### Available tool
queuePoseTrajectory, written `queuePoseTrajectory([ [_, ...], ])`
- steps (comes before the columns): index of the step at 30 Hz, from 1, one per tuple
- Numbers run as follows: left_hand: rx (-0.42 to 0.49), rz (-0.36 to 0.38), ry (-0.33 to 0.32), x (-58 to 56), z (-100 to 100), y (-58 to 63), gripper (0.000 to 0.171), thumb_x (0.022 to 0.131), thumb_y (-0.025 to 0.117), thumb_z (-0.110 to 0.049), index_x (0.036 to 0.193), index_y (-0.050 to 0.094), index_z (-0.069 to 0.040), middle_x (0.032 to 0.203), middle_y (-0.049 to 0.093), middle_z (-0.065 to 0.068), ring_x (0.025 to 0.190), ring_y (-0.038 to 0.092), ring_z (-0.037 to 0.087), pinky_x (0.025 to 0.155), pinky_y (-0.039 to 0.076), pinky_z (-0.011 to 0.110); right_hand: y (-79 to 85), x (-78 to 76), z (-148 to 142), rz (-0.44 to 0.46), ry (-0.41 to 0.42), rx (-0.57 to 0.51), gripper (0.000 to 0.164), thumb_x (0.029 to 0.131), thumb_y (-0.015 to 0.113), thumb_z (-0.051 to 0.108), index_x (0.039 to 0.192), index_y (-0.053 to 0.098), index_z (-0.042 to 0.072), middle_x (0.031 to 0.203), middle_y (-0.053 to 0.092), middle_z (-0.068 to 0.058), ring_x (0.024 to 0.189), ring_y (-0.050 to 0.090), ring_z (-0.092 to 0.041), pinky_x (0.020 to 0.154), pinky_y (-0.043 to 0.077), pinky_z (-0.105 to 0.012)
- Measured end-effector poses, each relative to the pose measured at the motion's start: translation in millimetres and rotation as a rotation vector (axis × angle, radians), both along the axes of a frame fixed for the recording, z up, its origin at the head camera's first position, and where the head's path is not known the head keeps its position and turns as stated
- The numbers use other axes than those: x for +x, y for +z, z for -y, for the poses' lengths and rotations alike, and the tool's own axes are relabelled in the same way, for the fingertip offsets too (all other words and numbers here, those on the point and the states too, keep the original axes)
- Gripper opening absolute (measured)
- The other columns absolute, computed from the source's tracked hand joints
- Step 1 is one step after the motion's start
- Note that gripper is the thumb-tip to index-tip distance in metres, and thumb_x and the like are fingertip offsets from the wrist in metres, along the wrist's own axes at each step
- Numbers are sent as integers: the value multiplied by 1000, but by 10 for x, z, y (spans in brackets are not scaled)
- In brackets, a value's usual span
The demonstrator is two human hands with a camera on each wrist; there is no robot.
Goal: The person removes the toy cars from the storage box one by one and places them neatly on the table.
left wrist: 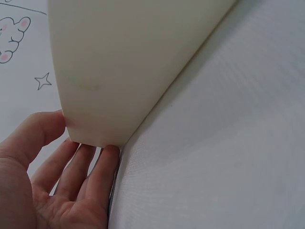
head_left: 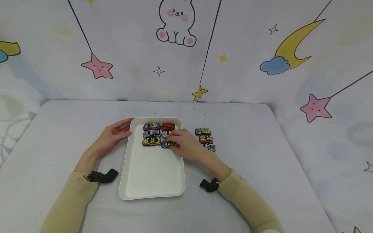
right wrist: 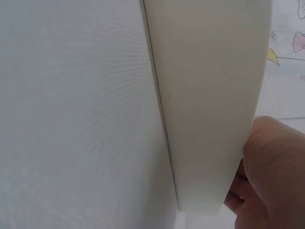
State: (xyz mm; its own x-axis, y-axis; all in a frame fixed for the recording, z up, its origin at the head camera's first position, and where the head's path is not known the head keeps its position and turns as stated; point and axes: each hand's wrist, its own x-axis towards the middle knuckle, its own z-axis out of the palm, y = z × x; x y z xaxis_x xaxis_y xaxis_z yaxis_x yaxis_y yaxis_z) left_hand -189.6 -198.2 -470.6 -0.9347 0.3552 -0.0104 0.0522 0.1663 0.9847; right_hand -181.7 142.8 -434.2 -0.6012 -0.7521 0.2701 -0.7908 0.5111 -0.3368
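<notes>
A white tray [head_left: 152, 181] holds several small toy cars in two columns near its far end. My right hand [head_left: 186, 144] reaches over the tray's right side, its fingertips gripping a purple toy car [head_left: 165, 144] at the near end of the right column. Part of that car hides under the fingers. Beyond it are a blue-and-yellow toy car [head_left: 165, 134] and a red toy car [head_left: 168, 126]. The left column has purple-green [head_left: 151, 126], silver [head_left: 152, 133] and yellow [head_left: 151, 141] cars. My left hand [head_left: 115, 133], fingers extended, touches the tray's outer left wall [left wrist: 109, 86].
Right of the tray, three more toy cars stand in a column: a green one [head_left: 203, 131], an orange one [head_left: 206, 139] and a grey-white one [head_left: 209, 147], partly behind the right hand. A white cloth [head_left: 247, 129] covers the table. Behind it rises a patterned backdrop [head_left: 131, 38].
</notes>
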Motion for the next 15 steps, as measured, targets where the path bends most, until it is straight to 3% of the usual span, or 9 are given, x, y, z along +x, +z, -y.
queuePoseTrajectory([
  [15,-9,3,5,12,-16,11,64,100,64,-18,156,35,-8,158,35,22,141,44,16,100,44,10,39,46,13,57,-38,50,25,88,76,10,113,72,9,119,71,-4,114,64,-22,105,46,-38],
])
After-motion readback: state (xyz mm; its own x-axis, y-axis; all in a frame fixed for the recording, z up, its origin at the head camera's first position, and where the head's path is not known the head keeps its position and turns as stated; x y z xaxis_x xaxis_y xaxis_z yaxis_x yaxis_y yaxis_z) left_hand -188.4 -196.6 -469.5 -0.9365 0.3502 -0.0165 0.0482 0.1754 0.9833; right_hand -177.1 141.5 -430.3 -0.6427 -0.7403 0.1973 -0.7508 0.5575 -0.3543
